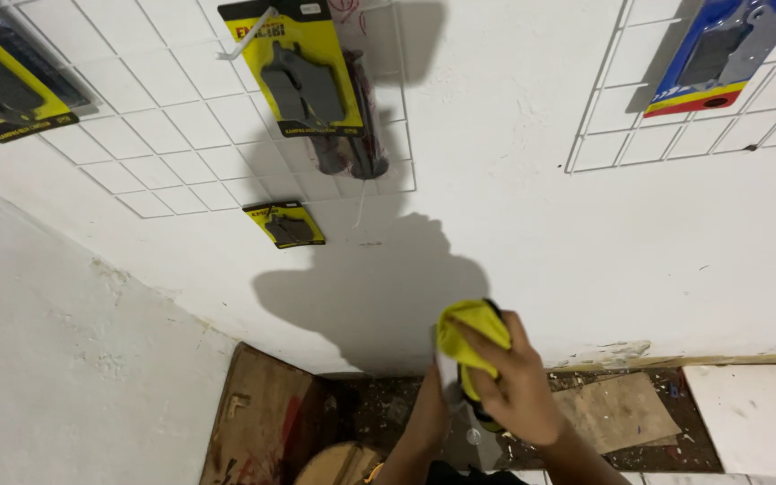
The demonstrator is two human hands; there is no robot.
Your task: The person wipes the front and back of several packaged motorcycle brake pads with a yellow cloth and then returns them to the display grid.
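So the right hand (518, 391) is wrapped around a yellow cloth (471, 334), fingers curled over it and bunching it up near the bottom middle of the view, right in front of the white wall (586, 233). The left hand (431, 415) sits just below and to the left, closed around some pale thing (446, 370) that the cloth is pressed against. I honestly can't tell what that thing is, since the cloth and both hands cover most of it. There's a dark bit poking out under the right hand too, but it's too hidden to name.

Both forearms get cut off by the bottom edge. The hands throw a big shadow on the wall behind them.

Up on the wall there are white wire grid panels (163, 117) with packaged parts hanging on them: a yellow-backed blister pack (303, 72) top centre, a smaller yellow one (286, 224) lower down, another at the far left edge, and a blue pack (720, 49) top right, partly cut off. Down on the floor, a wooden board (262, 422) leans on the left, and a scrap of cardboard (617, 411) lies among debris on the right.
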